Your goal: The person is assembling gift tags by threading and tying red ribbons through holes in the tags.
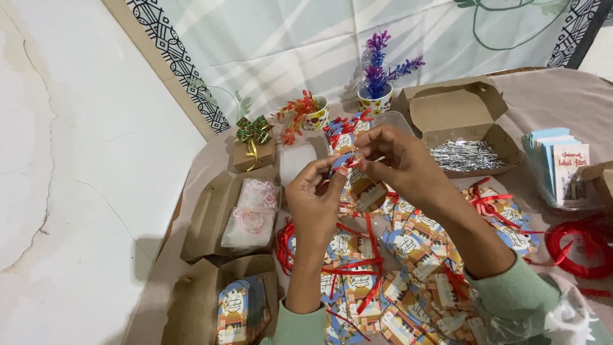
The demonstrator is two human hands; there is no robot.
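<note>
Two hands [357, 172] pinch one ribboned tag [341, 161] (two flowerpots [377, 102] behind).

Blue printed tags [377, 268] with red ribbon are heaped below the open brown box [461, 118]; a tag stack [562, 167] is seen at its right.

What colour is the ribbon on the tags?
Red ribbon, plain, clearest in the head view.

Your nearest bare tabletop [543, 102] lies far right, behind the open cardboard box [460, 118]. Tags with red ribbon [377, 268] cover the space under your hands, boxes [217, 217] block the left, and two flower pots [375, 99] stand ahead.
</note>
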